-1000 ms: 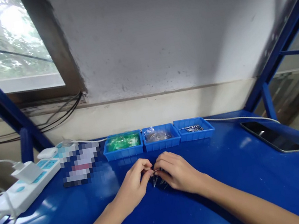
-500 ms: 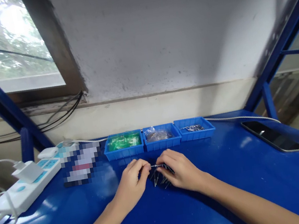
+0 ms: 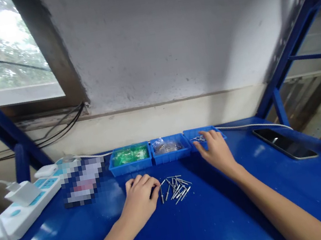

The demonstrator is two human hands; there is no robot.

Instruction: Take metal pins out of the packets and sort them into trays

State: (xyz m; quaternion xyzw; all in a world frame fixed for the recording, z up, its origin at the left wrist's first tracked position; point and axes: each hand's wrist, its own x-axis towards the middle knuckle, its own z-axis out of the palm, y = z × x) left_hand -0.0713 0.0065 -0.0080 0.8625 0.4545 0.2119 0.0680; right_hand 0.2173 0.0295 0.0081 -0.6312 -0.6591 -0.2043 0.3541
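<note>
A loose pile of thin metal pop rivets (image 3: 179,189) lies on the blue table in front of me. At its left edge my left hand (image 3: 142,191) has thumb and finger closed in a pinch on one rivet (image 3: 162,182), whose end sticks out past the fingertips. My right hand (image 3: 215,149) reaches over the right-hand blue bin (image 3: 204,129), thumb and fingers apart. Inside that bin more rivets (image 3: 198,139) show beside the fingers. Whether a fingertip touches them I cannot tell.
Left of that bin stand a blue bin (image 3: 172,157) with clear plastic bags and another (image 3: 131,167) with green packets. A white power strip (image 3: 29,205) with cables and a pixelated item (image 3: 84,181) are at left. A phone (image 3: 284,143) lies at right.
My right hand has left the pile and moved right and away to the right-hand bin, its fingers opening. My left hand stays near the pile. The pile is now uncovered.
</note>
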